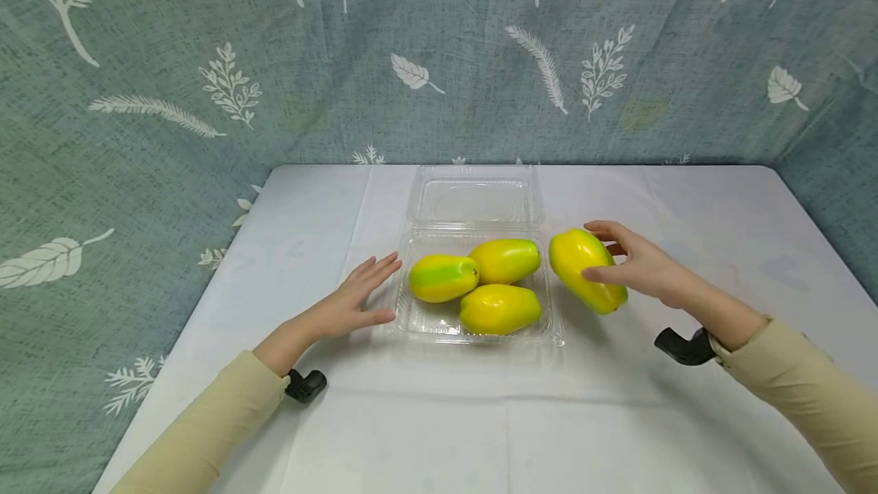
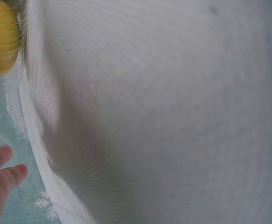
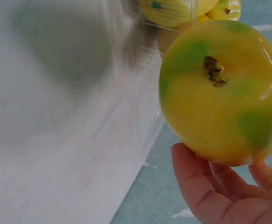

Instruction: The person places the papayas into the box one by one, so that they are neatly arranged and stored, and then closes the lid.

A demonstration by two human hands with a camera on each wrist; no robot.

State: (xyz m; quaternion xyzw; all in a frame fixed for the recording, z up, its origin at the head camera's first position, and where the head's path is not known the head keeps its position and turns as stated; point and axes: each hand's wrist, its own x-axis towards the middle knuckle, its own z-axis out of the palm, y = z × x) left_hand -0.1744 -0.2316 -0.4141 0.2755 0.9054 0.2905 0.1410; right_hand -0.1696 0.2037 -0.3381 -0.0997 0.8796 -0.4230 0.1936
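Note:
My right hand point(image 1: 634, 265) holds a yellow-green papaya point(image 1: 581, 269), thumb on its near side and fingers behind, just off the right edge of a clear plastic clamshell box point(image 1: 439, 324). In the right wrist view the papaya point(image 3: 219, 107) shows its brown stem scar. Three more papayas lie in the box: one at the left point(image 1: 439, 280), one at the back right point(image 1: 507, 259) and one at the front point(image 1: 499, 309). Beside the box's left edge is my left hand point(image 1: 350, 303), its fingers spread and nothing in its grasp. Whether its fingertips touch the rim I cannot tell.
The box's clear lid point(image 1: 476, 200) lies folded back behind it, on the white tablecloth point(image 1: 439, 418). A blue-green leaf-print curtain point(image 1: 466, 59) hangs behind the table and along its sides. A black wrist device point(image 1: 686, 347) sits under each sleeve cuff.

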